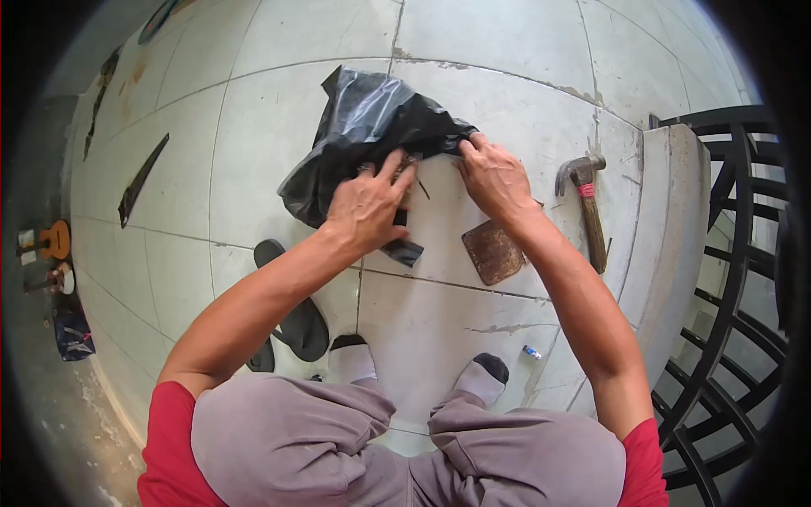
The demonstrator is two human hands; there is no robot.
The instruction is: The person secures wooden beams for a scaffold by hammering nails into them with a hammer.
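Note:
A crumpled black plastic bag lies on the tiled floor in front of me. My left hand rests at its near opening with fingers spread, over something brownish that my fingers partly hide. With thumb and fingers, my right hand pinches the bag's right edge. A thin dark piece, perhaps a nail, shows between my hands. Below my right hand lies a rusty square metal plate. To the right is a claw hammer with a wooden handle and a red band near its head.
Black flip-flops lie left of my feet. A small blue-and-white item is at the right. A raised ledge and black metal railing line the right side. A black strip and a guitar are at the left.

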